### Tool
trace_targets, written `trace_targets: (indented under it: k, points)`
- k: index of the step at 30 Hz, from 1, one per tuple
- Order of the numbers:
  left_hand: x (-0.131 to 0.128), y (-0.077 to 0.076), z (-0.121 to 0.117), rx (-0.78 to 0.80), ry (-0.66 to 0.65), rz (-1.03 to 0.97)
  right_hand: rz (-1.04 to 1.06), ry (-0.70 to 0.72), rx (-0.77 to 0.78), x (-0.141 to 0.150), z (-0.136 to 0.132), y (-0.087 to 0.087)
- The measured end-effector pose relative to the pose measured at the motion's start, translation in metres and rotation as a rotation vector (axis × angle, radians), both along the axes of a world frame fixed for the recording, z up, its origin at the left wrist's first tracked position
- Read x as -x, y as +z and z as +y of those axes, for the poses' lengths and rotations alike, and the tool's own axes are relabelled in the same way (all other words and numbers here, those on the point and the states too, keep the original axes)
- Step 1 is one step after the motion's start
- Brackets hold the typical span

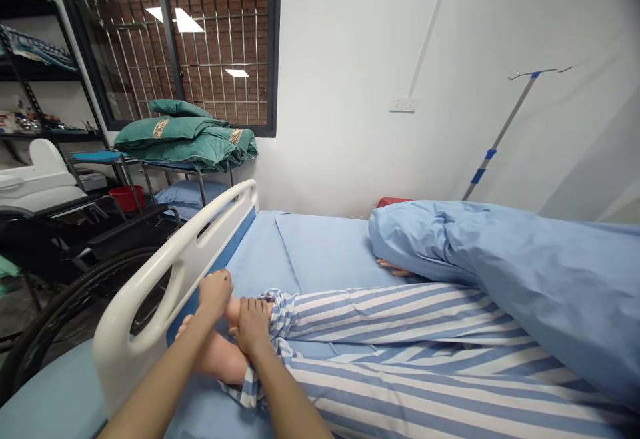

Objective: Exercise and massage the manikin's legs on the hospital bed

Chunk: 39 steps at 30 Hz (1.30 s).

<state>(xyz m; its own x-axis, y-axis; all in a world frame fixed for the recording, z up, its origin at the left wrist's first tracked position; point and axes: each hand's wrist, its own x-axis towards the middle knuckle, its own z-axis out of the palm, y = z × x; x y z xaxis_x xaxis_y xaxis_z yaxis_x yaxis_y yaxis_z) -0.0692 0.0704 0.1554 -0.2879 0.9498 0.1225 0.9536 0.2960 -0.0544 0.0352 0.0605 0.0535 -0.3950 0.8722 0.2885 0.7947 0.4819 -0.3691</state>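
A figure in blue-and-white striped trousers (400, 319) lies on a bed with a light blue sheet (310, 246). Its bare feet (215, 352) rest near the white footboard (165, 272). My left hand (215, 290) is closed around the far foot near the toes. My right hand (253, 326) is wrapped round the ankle, at the striped trouser cuff. A light blue duvet (500, 259) is pushed up over the figure's upper body, and one of its hands (395, 268) shows beneath the duvet's edge.
A black wheelchair (75, 272) stands left of the bed. Behind it are a metal frame holding a folded green quilt (185, 136), a red basin (126, 197), shelving (35, 92) and a barred window (210, 52). An IV pole (500, 136) leans by the white wall.
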Motion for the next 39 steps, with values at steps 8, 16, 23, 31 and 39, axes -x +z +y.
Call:
trace_targets:
  k: [8, 16, 23, 31, 39]
  points:
    - [0.014, -0.005, -0.011, 0.021, -0.017, 0.08, 0.005, -0.004, 0.019, -0.001, -0.004, 0.007]
    - [0.012, 0.012, -0.007, 0.12, -0.042, 0.126, 0.01, 0.012, 0.023, -0.003, -0.005, 0.006]
    - [-0.004, 0.015, 0.006, 0.183, -0.008, 0.142, 0.067, 0.01, -0.031, -0.002, -0.001, -0.005]
    - [-0.005, 0.005, 0.011, 0.133, -0.082, 0.15, 0.048, 0.007, -0.036, -0.002, -0.001, -0.004]
    - [-0.003, -0.013, 0.004, -0.053, -0.075, 0.166, 0.006, 0.006, -0.002, -0.002, -0.001, 0.001]
